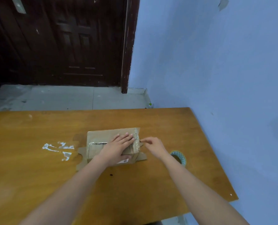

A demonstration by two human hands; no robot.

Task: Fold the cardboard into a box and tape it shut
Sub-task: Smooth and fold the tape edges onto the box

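Cardboard box (pixel 102 140) is lying mid-table (pixel 37 168), long axis running left-right; your left hand (pixel 118 146) is pressing flat on it, your right hand (pixel 152 143) pinching glossy tape at its right end.

The box (pixel 102 140) is brown cardboard, folded up and lying flat near the middle of the table (pixel 37 168), well back from the near edge. Its top flaps meet in a seam with shiny clear tape along it. Side flaps stick out at both ends. The tape roll (pixel 179 155), pale green, stands tilted near the right edge, apart from the box.
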